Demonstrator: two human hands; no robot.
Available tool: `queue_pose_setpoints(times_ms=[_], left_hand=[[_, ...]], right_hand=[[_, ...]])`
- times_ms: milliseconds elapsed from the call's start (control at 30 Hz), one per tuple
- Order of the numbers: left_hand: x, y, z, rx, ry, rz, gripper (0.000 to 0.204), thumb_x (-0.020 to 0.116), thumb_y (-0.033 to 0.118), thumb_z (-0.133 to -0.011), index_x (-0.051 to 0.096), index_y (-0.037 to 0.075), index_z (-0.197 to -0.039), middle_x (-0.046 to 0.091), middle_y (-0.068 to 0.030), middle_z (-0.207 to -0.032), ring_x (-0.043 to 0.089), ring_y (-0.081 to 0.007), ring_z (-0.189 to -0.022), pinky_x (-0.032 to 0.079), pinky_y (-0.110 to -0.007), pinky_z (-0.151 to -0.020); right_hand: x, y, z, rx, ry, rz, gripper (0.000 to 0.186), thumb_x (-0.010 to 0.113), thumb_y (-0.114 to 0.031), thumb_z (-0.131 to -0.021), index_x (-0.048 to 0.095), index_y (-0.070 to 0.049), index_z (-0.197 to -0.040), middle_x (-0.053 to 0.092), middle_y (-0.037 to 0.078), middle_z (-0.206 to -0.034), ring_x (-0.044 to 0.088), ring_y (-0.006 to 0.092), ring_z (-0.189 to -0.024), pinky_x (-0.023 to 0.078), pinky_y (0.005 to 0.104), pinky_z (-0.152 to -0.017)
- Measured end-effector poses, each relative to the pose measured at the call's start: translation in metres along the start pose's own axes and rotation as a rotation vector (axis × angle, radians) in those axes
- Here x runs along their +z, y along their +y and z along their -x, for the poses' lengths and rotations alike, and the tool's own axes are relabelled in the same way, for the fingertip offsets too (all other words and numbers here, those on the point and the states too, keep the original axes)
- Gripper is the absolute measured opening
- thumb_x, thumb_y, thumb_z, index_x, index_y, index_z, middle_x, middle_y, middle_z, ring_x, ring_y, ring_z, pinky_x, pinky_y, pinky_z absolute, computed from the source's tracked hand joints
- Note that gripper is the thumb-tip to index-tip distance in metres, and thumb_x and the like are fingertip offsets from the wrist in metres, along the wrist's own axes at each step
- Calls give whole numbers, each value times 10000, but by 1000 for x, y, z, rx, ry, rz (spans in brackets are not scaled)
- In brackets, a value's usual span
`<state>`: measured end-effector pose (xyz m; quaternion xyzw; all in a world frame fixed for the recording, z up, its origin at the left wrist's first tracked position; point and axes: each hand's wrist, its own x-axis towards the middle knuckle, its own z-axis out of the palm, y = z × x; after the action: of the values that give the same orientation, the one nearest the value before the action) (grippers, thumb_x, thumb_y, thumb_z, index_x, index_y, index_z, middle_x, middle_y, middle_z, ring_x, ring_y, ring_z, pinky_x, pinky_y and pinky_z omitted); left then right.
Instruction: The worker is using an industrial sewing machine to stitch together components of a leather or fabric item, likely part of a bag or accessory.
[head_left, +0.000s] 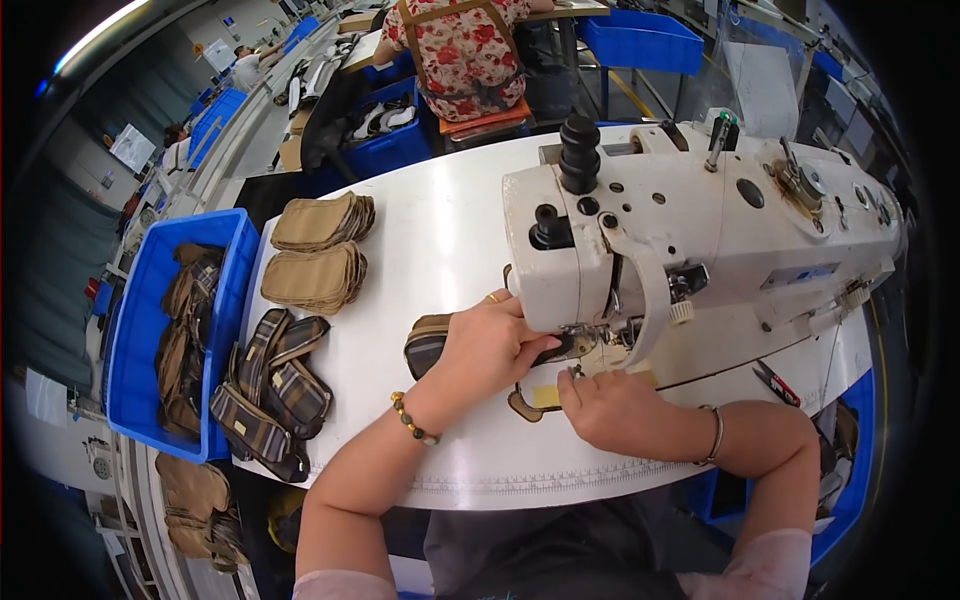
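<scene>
A white sewing machine (pixel 735 230) stands on the white table. My left hand (pixel 485 350) is closed on a dark fabric piece with a tan edge (pixel 427 340), left of the presser foot (pixel 578 343). The thumb and fingers pinch its dark edge close to the foot, and the hand covers much of the piece. Just in front of the foot, my right hand (pixel 615 410) has its fingers curled and the thumb and forefinger together. What lies between them, if anything, is too small to make out. Beneath the hands a strip of yellow tape (pixel 546 396) shows on the table.
Two stacks of tan fabric pieces (pixel 315 275) lie at the left, with plaid sewn pieces (pixel 272 395) nearer me. A blue bin (pixel 130 340) of similar pieces stands beside them. Red-handled snips (pixel 777 383) lie at the right. Beyond the table sits another person (pixel 465 55).
</scene>
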<state>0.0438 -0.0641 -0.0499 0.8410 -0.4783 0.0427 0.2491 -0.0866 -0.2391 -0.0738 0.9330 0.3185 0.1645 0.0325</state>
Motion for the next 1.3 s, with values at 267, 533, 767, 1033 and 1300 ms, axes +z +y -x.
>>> queue_pose_setpoints(times_ms=[267,533,767,1033,1300], left_hand=[[-1,-3,1,-8,-46,-14,145,769,244,-789,797,170,-911,706,-6,-915,658,-222,-849,533,-333,-652],[-2,-1,1,44,-17,0,192,794,234,-748,799,175,-931,706,-10,-934,675,-223,-875,550,-320,-673],[-2,-1,1,41,-22,-53,246,821,228,-711,797,181,-952,691,-32,-978,675,-228,-876,556,-328,-669],[2,-5,2,14,-19,5,242,828,205,-703,797,174,-941,671,-34,-1021,654,-237,-906,555,-342,-697],[6,-9,0,163,72,75,229,832,194,-693,801,137,-912,676,-28,-1010,623,-239,-959,507,-346,-767]], right_hand=[[-1,10,-6,121,175,184,193,670,-86,-685,677,4,-856,524,-1,-608,529,112,-470,367,273,-393],[3,14,-6,85,51,58,221,635,-86,-725,686,27,-908,600,42,-667,596,146,-514,458,304,-433],[5,7,-5,77,60,84,261,631,-85,-741,706,33,-962,595,44,-646,589,130,-497,414,301,-388],[9,9,-2,95,74,79,243,630,-107,-710,693,8,-915,543,5,-598,555,125,-467,415,307,-391],[10,11,-3,77,85,68,150,627,-110,-702,651,-28,-825,558,3,-609,575,146,-482,453,321,-413]])
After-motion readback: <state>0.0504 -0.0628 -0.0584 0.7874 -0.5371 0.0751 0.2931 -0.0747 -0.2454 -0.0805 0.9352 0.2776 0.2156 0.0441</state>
